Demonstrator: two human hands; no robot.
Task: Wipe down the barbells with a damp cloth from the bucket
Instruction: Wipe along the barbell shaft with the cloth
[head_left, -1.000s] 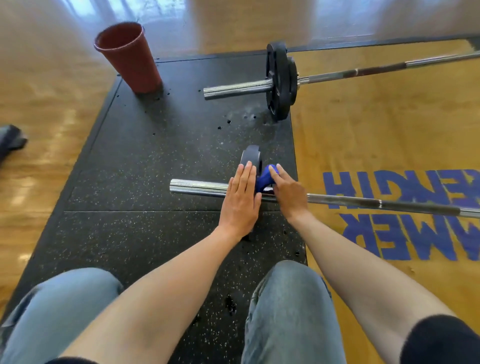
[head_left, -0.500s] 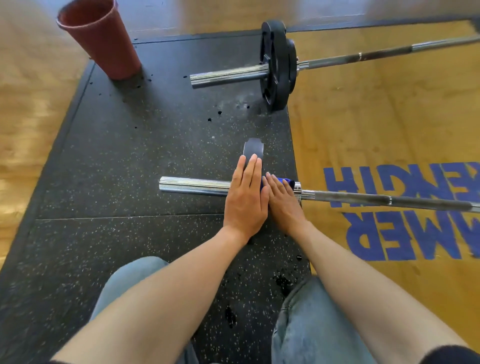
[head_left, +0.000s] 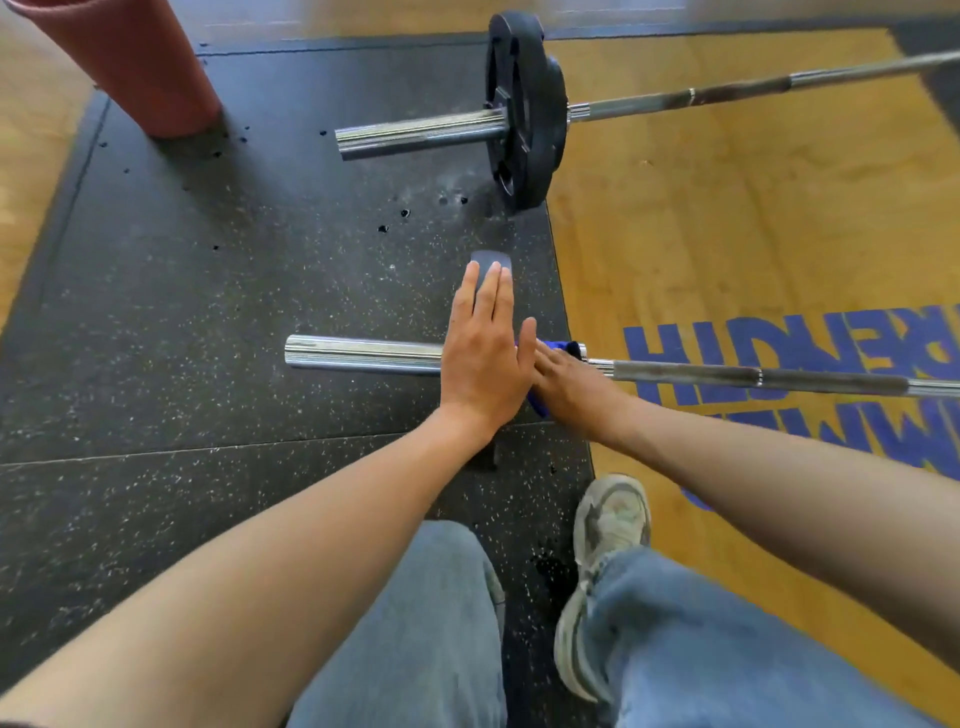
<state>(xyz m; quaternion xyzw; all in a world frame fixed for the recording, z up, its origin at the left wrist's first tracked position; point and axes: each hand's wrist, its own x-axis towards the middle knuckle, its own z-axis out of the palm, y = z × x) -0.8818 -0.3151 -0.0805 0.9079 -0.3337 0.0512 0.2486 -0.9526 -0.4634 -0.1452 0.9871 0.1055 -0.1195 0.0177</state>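
Near barbell (head_left: 727, 375) lies left-right across the mat (head_left: 208, 312), long axis crosswise to both forearms; its bare shaft runs off to the right. Left hand (head_left: 480, 353) flat, fingers straight, pressing the small plate (head_left: 491, 260) on the sleeve. Right hand (head_left: 563, 382) sits just right of it on the blue cloth (head_left: 558, 347) at the collar; looks like a loose press, but I can't tell whether the fingers wrap. Right hand is nearer the unwiped shaft, so the stroke likely goes rightward along the bar. Bucket (head_left: 130, 62) far left, second barbell (head_left: 675, 98) beyond.
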